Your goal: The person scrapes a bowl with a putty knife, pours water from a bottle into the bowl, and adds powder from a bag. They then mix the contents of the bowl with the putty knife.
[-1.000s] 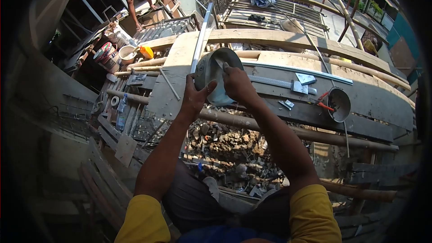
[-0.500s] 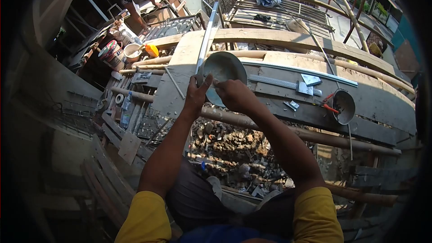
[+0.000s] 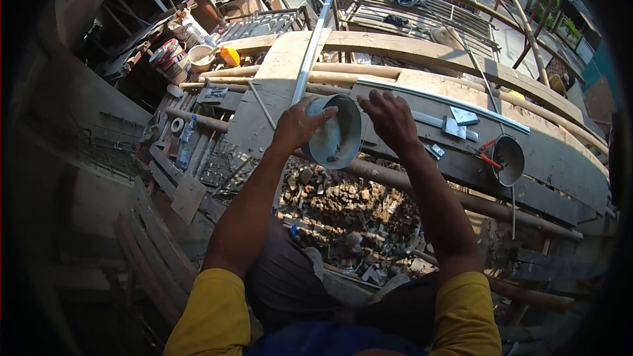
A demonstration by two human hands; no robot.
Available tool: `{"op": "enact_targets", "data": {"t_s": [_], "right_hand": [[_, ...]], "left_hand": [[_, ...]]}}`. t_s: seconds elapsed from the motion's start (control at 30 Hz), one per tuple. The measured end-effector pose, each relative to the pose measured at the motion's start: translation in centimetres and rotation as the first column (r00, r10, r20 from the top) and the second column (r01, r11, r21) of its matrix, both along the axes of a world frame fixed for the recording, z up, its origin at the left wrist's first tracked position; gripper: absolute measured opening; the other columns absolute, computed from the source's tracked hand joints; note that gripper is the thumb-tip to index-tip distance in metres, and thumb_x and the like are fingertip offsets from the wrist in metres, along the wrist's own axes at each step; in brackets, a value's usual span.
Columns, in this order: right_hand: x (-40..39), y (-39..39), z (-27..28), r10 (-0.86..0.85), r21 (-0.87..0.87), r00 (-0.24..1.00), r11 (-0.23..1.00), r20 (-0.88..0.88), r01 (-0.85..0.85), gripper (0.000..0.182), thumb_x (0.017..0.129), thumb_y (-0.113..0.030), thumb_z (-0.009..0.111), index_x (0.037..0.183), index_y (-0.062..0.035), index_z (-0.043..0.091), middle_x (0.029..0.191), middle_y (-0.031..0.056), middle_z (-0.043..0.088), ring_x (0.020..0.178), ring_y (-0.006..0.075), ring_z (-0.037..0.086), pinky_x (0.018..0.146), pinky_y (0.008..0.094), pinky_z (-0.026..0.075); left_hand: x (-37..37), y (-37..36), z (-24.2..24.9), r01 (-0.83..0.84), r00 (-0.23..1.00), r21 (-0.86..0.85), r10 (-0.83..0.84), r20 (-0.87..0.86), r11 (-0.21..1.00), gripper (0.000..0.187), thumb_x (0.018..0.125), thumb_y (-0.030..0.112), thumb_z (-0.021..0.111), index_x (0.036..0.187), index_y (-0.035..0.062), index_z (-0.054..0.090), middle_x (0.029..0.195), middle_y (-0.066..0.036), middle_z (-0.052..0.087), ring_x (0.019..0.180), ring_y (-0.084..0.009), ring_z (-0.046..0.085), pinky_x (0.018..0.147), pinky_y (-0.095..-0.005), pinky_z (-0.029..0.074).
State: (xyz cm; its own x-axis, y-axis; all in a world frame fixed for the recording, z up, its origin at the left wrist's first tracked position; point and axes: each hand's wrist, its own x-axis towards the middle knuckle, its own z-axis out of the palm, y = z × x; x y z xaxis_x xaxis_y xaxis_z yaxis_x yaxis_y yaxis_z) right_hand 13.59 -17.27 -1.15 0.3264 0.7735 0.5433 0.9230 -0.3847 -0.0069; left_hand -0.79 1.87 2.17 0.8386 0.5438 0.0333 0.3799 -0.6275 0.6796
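My left hand (image 3: pixel 298 124) grips the rim of a round metal bowl (image 3: pixel 349 125), its thumb over the edge. The bowl is tilted, and a pale residue with a few dark bits shows inside. Just right of the bowl, my right hand (image 3: pixel 389 118) is raised with its fingers curled; whether anything small is between them cannot be made out. Behind my left hand a long metal channel (image 3: pixel 311 53) lies on a plank.
Planks (image 3: pixel 422 49) and bamboo poles span a rubble-filled gap (image 3: pixel 349 204). On the right lie metal plates (image 3: pixel 464 116) and a second bowl (image 3: pixel 508 159) with red-handled pliers (image 3: pixel 488 159). Buckets (image 3: pixel 200 58) and a yellow bottle (image 3: pixel 230 56) stand left. A person's legs (image 3: pixel 204 3) show upper left.
My right hand has come away from the bowl and moved right. The bowl has turned and tilted in my left hand, so more of its inside shows. The view has shifted slightly.
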Motion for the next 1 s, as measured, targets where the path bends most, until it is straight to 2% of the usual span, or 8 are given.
{"op": "enact_targets", "data": {"t_s": [0.07, 0.17, 0.4, 0.5, 0.7, 0.77, 0.9, 1.0], "right_hand": [[-0.1, -0.3, -1.0, 0.041, -0.029, 0.998, 0.999, 0.052, -0.040, 0.029, 0.084, -0.011, 0.057, 0.112, -0.0142, 0.061, 0.111, 0.0050, 0.058, 0.096, 0.0212, 0.059, 0.074, 0.0405, 0.051], [-0.8, -0.7, -2.0, 0.107, -0.070, 0.992, 0.992, 0.074, -0.101, 0.034, 0.082, -0.010, 0.057, 0.116, -0.0129, 0.059, 0.113, 0.0054, 0.058, 0.096, 0.0213, 0.059, 0.074, 0.0394, 0.050], [-0.3, -0.5, -4.6, 0.072, 0.008, 0.994, 0.997, 0.078, -0.073, 0.034, 0.081, -0.006, 0.055, 0.115, -0.0101, 0.058, 0.106, 0.0081, 0.060, 0.095, 0.0252, 0.059, 0.075, 0.0388, 0.049], [0.1, -0.4, -5.7, 0.072, 0.008, 0.992, 0.997, -0.099, -0.072, 0.033, 0.081, -0.006, 0.055, 0.113, -0.0090, 0.059, 0.102, 0.0103, 0.061, 0.090, 0.0284, 0.060, 0.075, 0.0390, 0.049], [-0.5, -0.3, -6.6, 0.051, 0.006, 0.918, 0.999, -0.393, -0.053, 0.025, 0.085, -0.003, 0.051, 0.108, -0.0077, 0.062, 0.094, 0.0131, 0.062, 0.085, 0.0349, 0.063, 0.072, 0.0453, 0.051], [-1.0, 0.1, -6.4, -0.001, -0.040, 0.816, 0.999, -0.578, -0.027, 0.021, 0.087, -0.007, 0.052, 0.105, -0.0066, 0.064, 0.093, 0.0140, 0.063, 0.086, 0.0367, 0.064, 0.071, 0.0474, 0.050], [-1.3, 0.9, -7.1, 0.035, -0.086, 0.789, 0.990, -0.614, -0.110, 0.018, 0.086, -0.011, 0.056, 0.100, -0.0043, 0.066, 0.092, 0.0166, 0.064, 0.085, 0.0380, 0.063, 0.071, 0.0467, 0.050], [-1.3, 2.0, -9.1, 0.197, 0.029, 0.687, 0.968, -0.700, -0.248, 0.015, 0.083, -0.012, 0.058, 0.090, -0.0023, 0.067, 0.084, 0.0206, 0.064, 0.080, 0.0407, 0.062, 0.070, 0.0473, 0.049]], "left_hand": [[-0.2, 0.2, 0.0, 0.033, 0.992, 0.084, -0.022, -0.126, 0.996, 0.076, 0.078, 0.063, 0.066, 0.122, 0.0010, 0.061, 0.101, -0.021, 0.069, 0.096, -0.0316, 0.067, 0.088, -0.0384, 0.050], [-0.9, -0.3, 1.4, 0.082, 0.975, 0.023, -0.075, -0.207, 0.996, 0.074, 0.076, 0.063, 0.067, 0.120, 0.0039, 0.064, 0.101, -0.020, 0.069, 0.094, -0.0320, 0.068, 0.087, -0.0392, 0.050], [-0.5, -1.5, 2.2, 0.069, 0.980, 0.197, -0.029, -0.198, 0.978, 0.067, 0.076, 0.061, 0.067, 0.120, 0.0098, 0.065, 0.098, -0.021, 0.069, 0.094, -0.0343, 0.068, 0.084, -0.0429, 0.051], [-0.3, -2.5, 2.8, 0.061, 0.983, 0.270, -0.012, -0.181, 0.961, 0.063, 0.078, 0.058, 0.067, 0.121, 0.0121, 0.065, 0.098, -0.020, 0.069, 0.095, -0.0354, 0.067, 0.083, -0.0443, 0.052], [0.2, -3.0, 2.0, -0.035, 0.999, 0.326, 0.031, 0.019, 0.945, 0.058, 0.080, 0.057, 0.067, 0.119, 0.0138, 0.066, 0.094, -0.018, 0.071, 0.089, -0.0349, 0.068, 0.079, -0.0430, 0.054], [0.3, -2.6, 1.2, -0.146, 0.984, 0.293, 0.108, 0.140, 0.945, 0.056, 0.080, 0.057, 0.067, 0.113, 0.0123, 0.069, 0.088, -0.017, 0.071, 0.084, -0.0342, 0.069, 0.076, -0.0419, 0.054], [0.4, -2.5, 1.2, -0.272, 0.946, 0.297, 0.197, 0.259, 0.915, 0.050, 0.082, 0.054, 0.068, 0.106, 0.0103, 0.070, 0.084, -0.016, 0.071, 0.081, -0.0326, 0.070, 0.073, -0.0404, 0.053], [0.4, -2.3, 1.5, -0.358, 0.879, 0.173, 0.269, 0.393, 0.917, 0.046, 0.083, 0.049, 0.069, 0.103, 0.0080, 0.070, 0.082, -0.014, 0.071, 0.078, -0.0298, 0.070, 0.071, -0.0383, 0.052]]}}
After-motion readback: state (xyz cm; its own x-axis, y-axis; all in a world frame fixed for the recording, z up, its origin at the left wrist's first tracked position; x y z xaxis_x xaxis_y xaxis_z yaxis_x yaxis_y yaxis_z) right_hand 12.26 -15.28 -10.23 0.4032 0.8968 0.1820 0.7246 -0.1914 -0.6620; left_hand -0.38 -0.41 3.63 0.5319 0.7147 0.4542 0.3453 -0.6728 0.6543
